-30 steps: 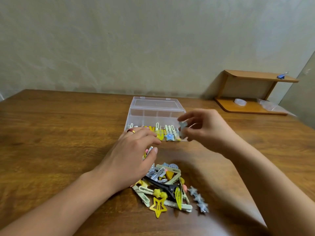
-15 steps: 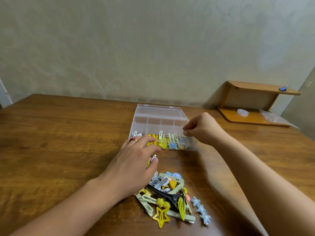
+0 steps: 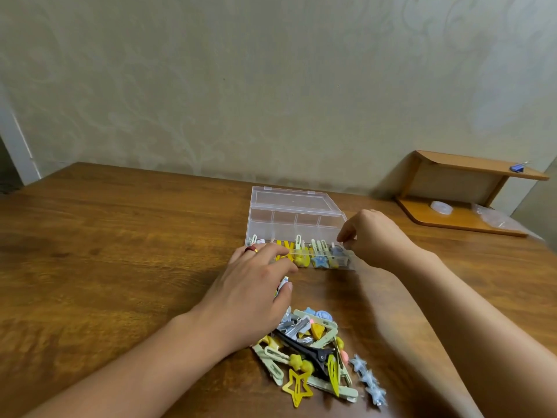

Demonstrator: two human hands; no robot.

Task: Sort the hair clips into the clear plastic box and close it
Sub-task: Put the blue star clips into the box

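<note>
The clear plastic box lies open mid-table with its lid folded back. Its front row holds yellow, green and blue hair clips; the back row looks empty. My right hand is at the box's front right corner, its curled fingertips pinching the top of a pale clip in the rightmost compartment. My left hand, wearing a red ring, hovers in front of the box and grips a small white-blue clip between thumb and fingers. A loose pile of clips lies close to me.
The pile includes a black clip, a yellow star clip and grey-blue star clips at its right. A small wooden shelf stands at the back right by the wall, with a tape roll and a plastic bag.
My right hand carried a grey-blue clip from above the box down to the front right compartment. My left hand has hardly moved. The view has tilted up slightly.
</note>
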